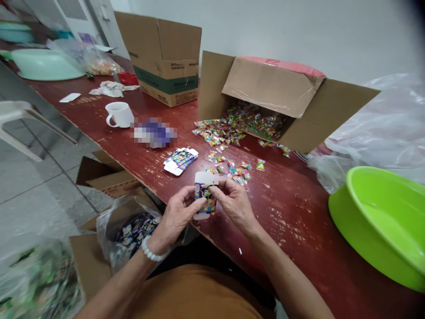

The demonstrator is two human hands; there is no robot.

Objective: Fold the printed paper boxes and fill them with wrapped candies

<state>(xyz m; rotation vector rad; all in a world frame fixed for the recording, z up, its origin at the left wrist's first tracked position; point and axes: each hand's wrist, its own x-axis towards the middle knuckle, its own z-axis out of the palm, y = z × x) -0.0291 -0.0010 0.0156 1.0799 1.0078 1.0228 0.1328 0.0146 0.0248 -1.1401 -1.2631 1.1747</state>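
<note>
At far left, a white plastic chair [20, 119] stood beside a long, worn, red-brown wooden table [292, 235], with a pale mint-green plastic basin [43, 64] at its far end. Below the table edge, an open brown cardboard box [89, 266] held a clear plastic bag [128, 232] of flat printed cartons. On the table were a white ceramic mug [119, 115], a blurred purple-and-white object [154, 133], too obscured to identify, and a small stack of flat blue-and-white printed paperboard cartons [180, 161]. Behind these stood a brown corrugated carton [162, 57] with its flaps up.

The left hand [181, 217], with a white bead bracelet [152, 250] on the wrist, was grasping the left side of a small blue-and-white printed paperboard box [205, 195]. The right hand [234, 206] had its fingers [219, 191] curled around the other side, so neither hand was released. The box was held just above the table edge, between the hands.

To the right, small colourful wrapped candy packets [229, 170] lay scattered near a brown cardboard box [282, 99] on its side, with more packets inside. At far right were a bright green plastic basin [378, 226] and a clear plastic sheet [372, 133].
</note>
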